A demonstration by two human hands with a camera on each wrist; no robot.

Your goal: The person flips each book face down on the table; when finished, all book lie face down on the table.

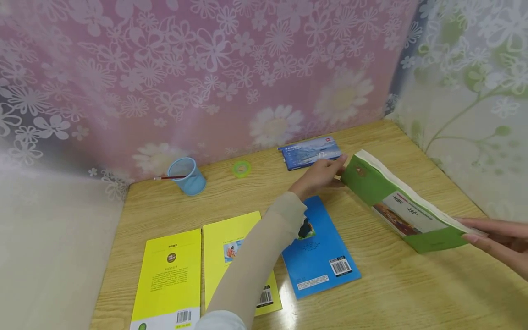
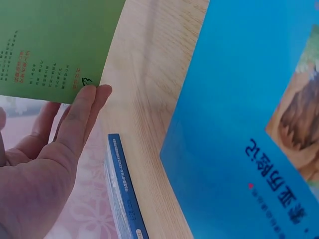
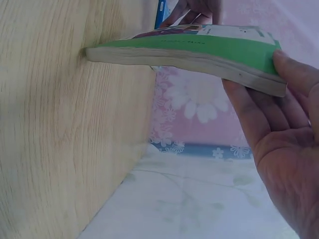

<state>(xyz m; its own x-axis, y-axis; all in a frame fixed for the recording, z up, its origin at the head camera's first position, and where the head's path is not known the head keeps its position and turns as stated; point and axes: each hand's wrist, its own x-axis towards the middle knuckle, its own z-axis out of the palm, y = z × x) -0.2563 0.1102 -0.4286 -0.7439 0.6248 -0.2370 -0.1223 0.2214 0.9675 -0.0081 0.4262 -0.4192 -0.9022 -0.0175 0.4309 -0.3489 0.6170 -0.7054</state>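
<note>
A thick green book [image 1: 381, 192] with a picture panel on its cover is held tilted above the right side of the table, between both hands. My left hand [image 1: 321, 176] holds its far end; in the left wrist view, its fingers [image 2: 79, 114] lie against the green cover with printed text. My right hand [image 1: 505, 240] grips the near end. In the right wrist view, the right thumb lies on the green cover and the fingers [image 3: 249, 112] are under the pages. Below the left forearm lies a blue book [image 1: 317, 252], partly covered by the sleeve.
Two yellow books [image 1: 169, 275] [image 1: 216, 233] lie left of the blue one. Toward the back stand a blue mesh cup [image 1: 194, 183] with a pencil [image 1: 175, 177], a green tape roll [image 1: 241, 169] and a flat blue box [image 1: 309, 153]. Flowered curtains [image 1: 206, 91] border the wooden table.
</note>
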